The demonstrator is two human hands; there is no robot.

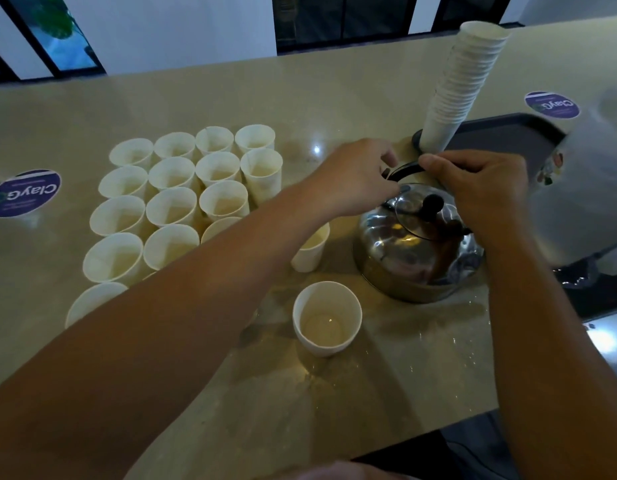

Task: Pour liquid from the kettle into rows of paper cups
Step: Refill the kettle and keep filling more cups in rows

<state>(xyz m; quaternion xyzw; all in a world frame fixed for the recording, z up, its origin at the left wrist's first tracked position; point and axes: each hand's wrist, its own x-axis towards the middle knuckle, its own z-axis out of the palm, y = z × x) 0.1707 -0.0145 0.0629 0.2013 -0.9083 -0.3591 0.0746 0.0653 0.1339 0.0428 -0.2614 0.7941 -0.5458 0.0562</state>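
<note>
The kettle (pixel 418 247) sits on the tabletop (pixel 369 393), right of the cups (pixel 182 202). Both hands hold its black handle (pixel 404 169): left hand (pixel 348 178) pinching, right hand (pixel 480 188) curled round it. The cups lie to the left.

Cup rows (pixel 182 195) left — kettle (pixel 414 251) right, on counter (pixel 335 95).

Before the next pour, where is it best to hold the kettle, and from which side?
Grip the black handle that arches over the lid, coming from above. The steel kettle is round and smooth, likely hot, with no other hold. Both the left hand and right hand are already at the handle.
</note>
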